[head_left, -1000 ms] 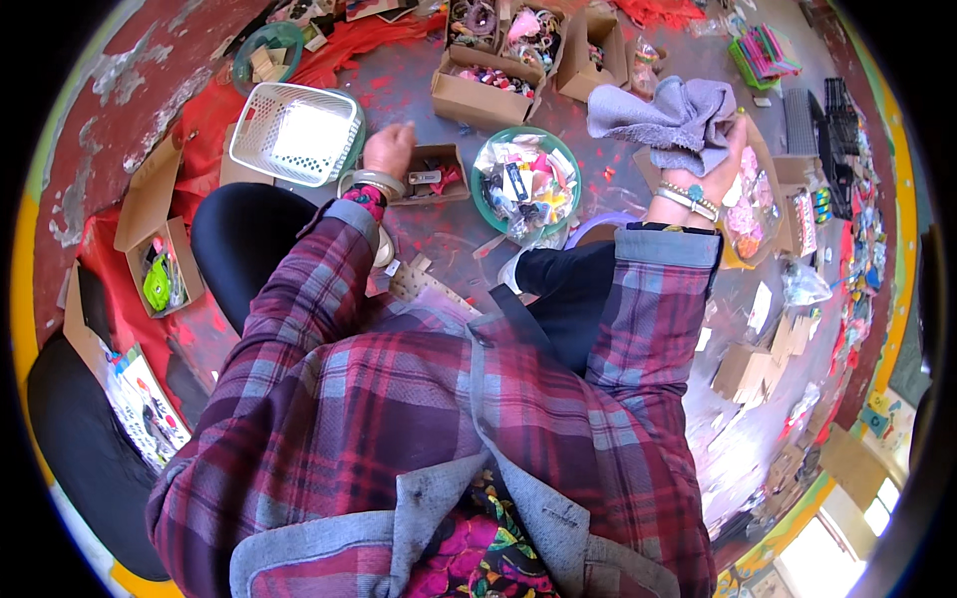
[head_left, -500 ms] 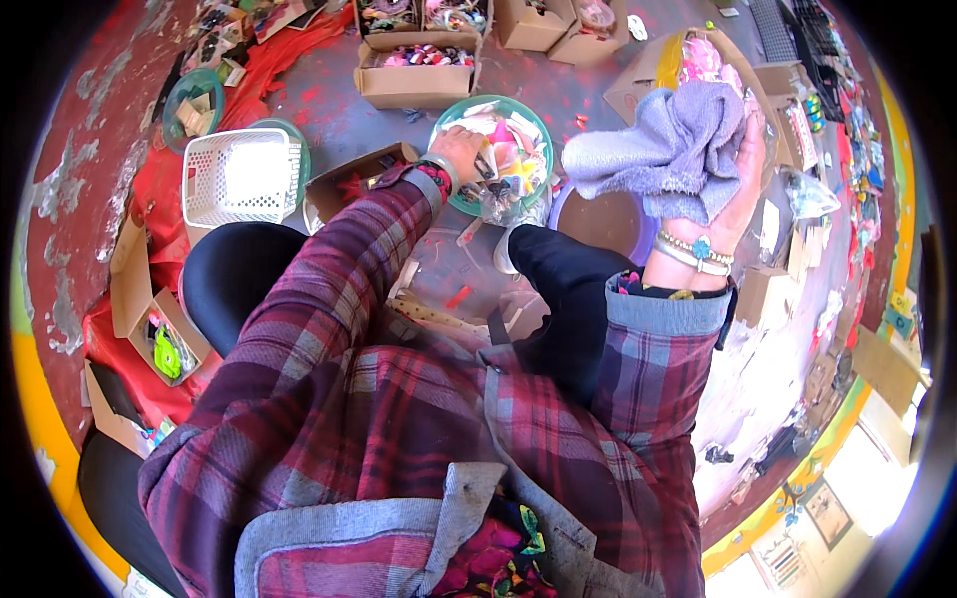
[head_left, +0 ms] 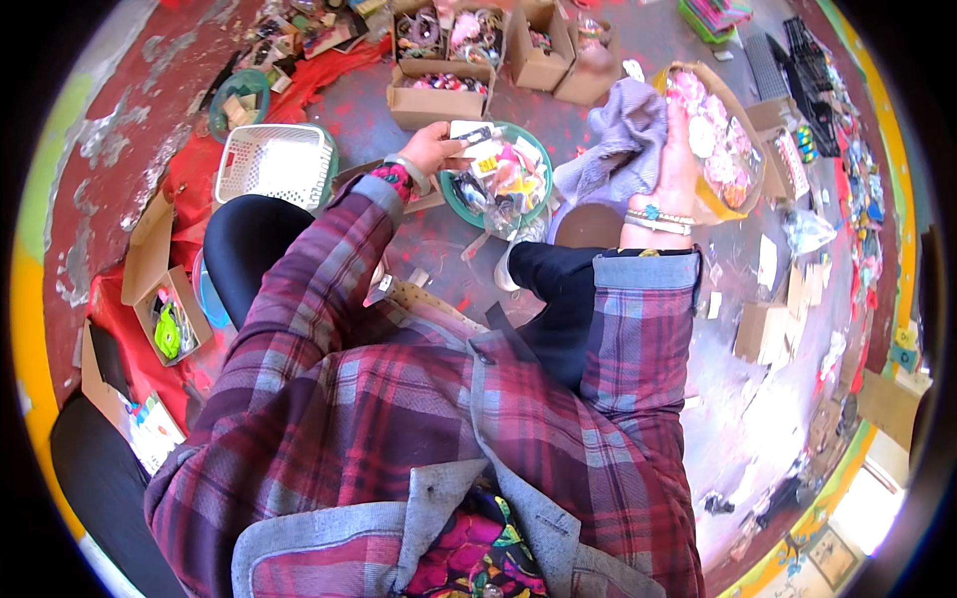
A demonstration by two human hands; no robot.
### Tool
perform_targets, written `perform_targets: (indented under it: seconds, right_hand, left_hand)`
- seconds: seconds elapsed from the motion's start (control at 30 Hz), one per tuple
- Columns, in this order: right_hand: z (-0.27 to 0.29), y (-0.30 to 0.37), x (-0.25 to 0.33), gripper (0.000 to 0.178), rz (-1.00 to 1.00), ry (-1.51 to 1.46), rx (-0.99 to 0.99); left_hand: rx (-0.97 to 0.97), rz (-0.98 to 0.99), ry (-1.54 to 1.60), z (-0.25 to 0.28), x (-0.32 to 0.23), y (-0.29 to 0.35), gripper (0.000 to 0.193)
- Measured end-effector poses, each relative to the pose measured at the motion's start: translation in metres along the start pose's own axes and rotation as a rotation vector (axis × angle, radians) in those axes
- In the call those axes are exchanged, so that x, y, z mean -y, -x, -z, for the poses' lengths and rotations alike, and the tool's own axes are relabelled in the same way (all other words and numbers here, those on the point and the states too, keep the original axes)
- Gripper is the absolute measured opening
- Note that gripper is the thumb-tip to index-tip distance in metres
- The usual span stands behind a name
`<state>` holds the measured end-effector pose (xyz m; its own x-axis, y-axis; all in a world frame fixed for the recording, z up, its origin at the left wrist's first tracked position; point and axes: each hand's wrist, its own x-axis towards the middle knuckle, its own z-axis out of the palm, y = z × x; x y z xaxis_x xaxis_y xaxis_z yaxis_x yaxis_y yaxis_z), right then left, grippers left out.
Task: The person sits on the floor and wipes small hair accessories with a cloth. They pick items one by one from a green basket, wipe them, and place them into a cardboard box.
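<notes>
A greyish-lavender cloth (head_left: 620, 145) hangs bunched from my right hand (head_left: 678, 179), whose fingers close on it above a purple tub (head_left: 590, 221). My left hand (head_left: 432, 149) is at the left rim of a round green basin (head_left: 539, 149), pinching a small white card with a dark strip (head_left: 473, 132). Packets, cards and colourful scraps (head_left: 510, 169) fill the basin, with clear plastic wrapping at its near side. Beside my right hand stands an open carton of pink and white items (head_left: 713, 135).
A white perforated basket (head_left: 274, 164) sits left of my knee. Cardboard boxes of small accessories (head_left: 439, 103) stand beyond the basin. At the left, an open box (head_left: 164, 289) holds a bright green item. Loose boxes (head_left: 763, 332) and plastic bags (head_left: 807, 231) lie on the right.
My left hand has lifted from inside the basin to its left rim with the card. The cloth in my right hand has swung left and hangs more narrowly; the view has shifted.
</notes>
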<state>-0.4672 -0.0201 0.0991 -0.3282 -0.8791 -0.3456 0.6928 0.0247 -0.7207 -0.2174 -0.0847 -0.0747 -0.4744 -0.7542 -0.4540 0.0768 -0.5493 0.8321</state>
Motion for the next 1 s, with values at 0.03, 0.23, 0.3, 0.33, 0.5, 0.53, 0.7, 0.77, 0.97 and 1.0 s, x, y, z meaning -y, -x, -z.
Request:
perform_targets:
  seconds: [0.03,0.23,0.3,0.33,0.5,0.53,0.7,0.77,0.97,1.0]
  right_hand:
    - [-0.002,0.000,-0.001,0.035,0.032,0.027,0.004]
    - [-0.068,0.069,-0.049,0.031,0.219,0.265,0.363]
    - [-0.072,0.084,-0.078,0.027,0.452,0.697,0.458]
    - [-0.077,0.093,-0.090,0.024,0.592,0.876,0.501]
    - [-0.093,0.092,-0.109,0.025,1.262,1.280,0.591]
    - [-0.094,0.091,-0.109,0.025,1.239,1.302,0.581]
    - [-0.102,0.090,-0.119,0.021,1.305,1.287,0.493]
    - [-0.103,0.082,-0.123,0.020,1.233,1.173,0.482]
    - [-0.081,0.036,-0.115,0.031,0.702,1.626,0.206]
    - [-0.078,0.028,-0.115,0.033,0.632,1.721,0.178]
  left_hand:
    - [0.030,-0.030,0.115,-0.008,-0.018,0.019,0.031]
    - [0.228,-0.235,0.611,-0.031,-0.058,0.104,0.045]
    - [0.273,-0.255,0.660,-0.045,-0.072,0.124,0.044]
    - [0.298,-0.268,0.682,-0.050,-0.077,0.134,0.043]
    - [0.169,-0.295,0.561,-0.060,-0.094,0.179,0.042]
    - [0.217,-0.346,0.523,-0.058,-0.093,0.183,0.044]
    - [0.309,-0.410,0.420,-0.044,-0.090,0.196,0.051]
    - [0.323,-0.412,0.364,-0.039,-0.091,0.202,0.051]
    - [0.404,-0.358,0.442,-0.024,-0.091,0.216,0.050]
    - [0.411,-0.358,0.478,-0.021,-0.092,0.218,0.050]
